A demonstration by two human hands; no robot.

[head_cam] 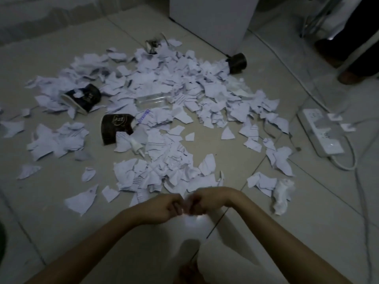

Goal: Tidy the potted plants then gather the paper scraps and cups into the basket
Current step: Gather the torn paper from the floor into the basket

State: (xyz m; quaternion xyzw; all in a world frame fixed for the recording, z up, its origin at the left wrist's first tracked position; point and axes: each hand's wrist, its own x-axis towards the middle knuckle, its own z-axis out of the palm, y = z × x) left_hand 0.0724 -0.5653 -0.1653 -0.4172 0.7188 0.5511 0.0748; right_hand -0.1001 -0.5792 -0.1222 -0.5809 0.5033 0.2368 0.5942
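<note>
Paper scraps [164,83] around the clear bottle [152,100] feel light and floppy, so we scoop handfuls while our left hand [164,209] and right hand [200,202] pinch one white sheet [194,224] together

Torn white paper scraps [164,83] lie in a wide heap across the tiled floor [51,232], thickest in the middle and thinning into single pieces toward the near side. Three dark paper cups lie tipped on their sides among them: one cup [83,98] at the left of the heap with its mouth toward the left and a scrap inside, a second cup [115,128] just nearer, partly covered by paper, and a third cup [238,62] at the far right edge of the heap. A crumpled paper wad [282,194] lies at the near right.
</note>
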